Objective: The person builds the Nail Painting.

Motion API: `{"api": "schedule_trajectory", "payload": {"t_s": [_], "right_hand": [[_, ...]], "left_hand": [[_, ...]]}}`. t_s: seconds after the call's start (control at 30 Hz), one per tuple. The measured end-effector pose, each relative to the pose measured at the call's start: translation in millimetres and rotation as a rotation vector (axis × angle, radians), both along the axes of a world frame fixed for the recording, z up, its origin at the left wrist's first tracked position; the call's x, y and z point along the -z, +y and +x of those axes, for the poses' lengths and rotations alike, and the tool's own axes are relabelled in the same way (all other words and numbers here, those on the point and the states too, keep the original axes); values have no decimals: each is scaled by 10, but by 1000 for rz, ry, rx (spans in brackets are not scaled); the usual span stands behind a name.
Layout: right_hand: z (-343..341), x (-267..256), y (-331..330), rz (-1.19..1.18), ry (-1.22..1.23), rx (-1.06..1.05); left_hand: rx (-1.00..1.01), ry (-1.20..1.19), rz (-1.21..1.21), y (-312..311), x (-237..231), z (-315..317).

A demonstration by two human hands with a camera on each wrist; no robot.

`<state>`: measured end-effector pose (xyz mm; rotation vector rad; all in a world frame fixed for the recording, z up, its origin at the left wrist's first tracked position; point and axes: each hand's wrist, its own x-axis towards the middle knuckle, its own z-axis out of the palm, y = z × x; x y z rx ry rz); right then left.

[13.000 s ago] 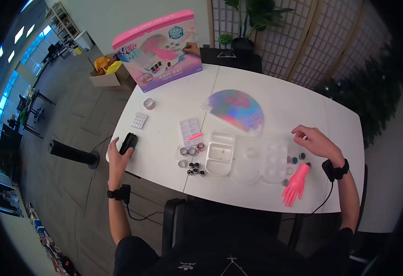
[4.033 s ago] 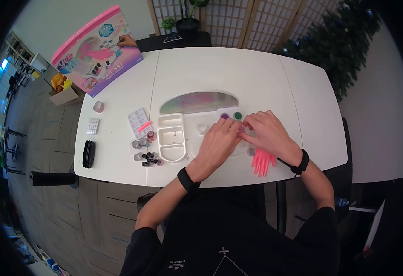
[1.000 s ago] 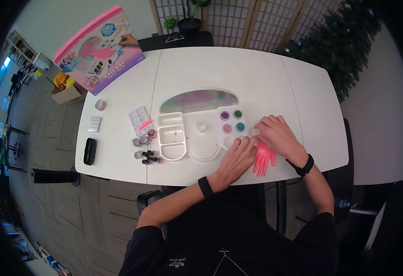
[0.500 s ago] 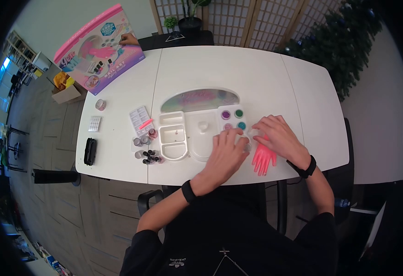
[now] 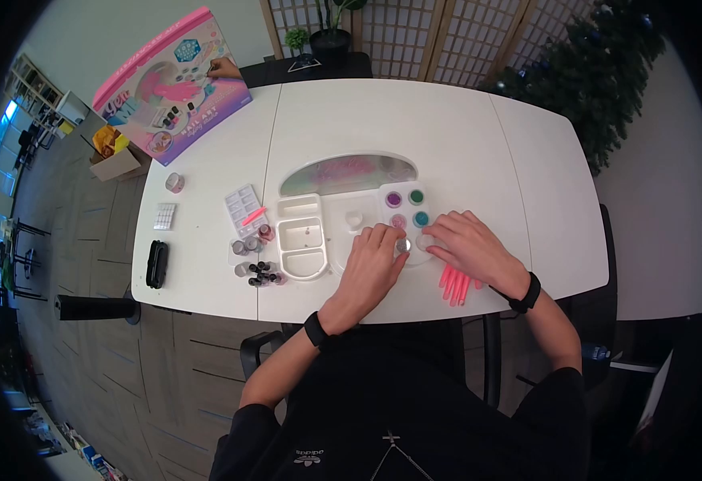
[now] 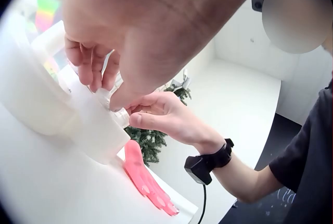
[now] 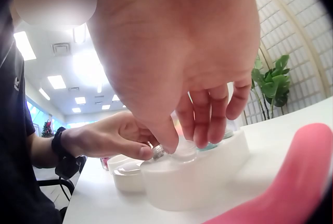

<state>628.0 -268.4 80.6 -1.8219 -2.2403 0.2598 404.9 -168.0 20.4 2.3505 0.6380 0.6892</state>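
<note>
My left hand pinches a small silver-looking jar between thumb and fingers, over the front left hole of the white tray's right-hand section. Beside it, my right hand holds a clear little jar at the front right hole. Behind them, purple, green, pink and teal glitter jars sit in the other holes. A pink model hand lies on the table, partly under my right hand. The right wrist view shows both thumbs at the jars on the raised holder.
The three-compartment tray is at the left, with an iridescent board upright behind. Further left are nail polish bottles, more jars, a mould tray with a pink stick, and a black case. The kit box stands back left.
Since the first frame the iridescent board has been stood up and glitter jars set in the holder. In the last second my left hand moved left and up, my right hand inward to the holder.
</note>
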Motion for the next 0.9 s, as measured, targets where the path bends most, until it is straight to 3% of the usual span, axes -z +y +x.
{"api": "schedule_trajectory", "payload": {"t_s": [0.9], "right_hand": [[-43, -23, 30, -7, -106, -18]], "left_hand": [[-22, 95, 55, 8, -98, 109]]}}
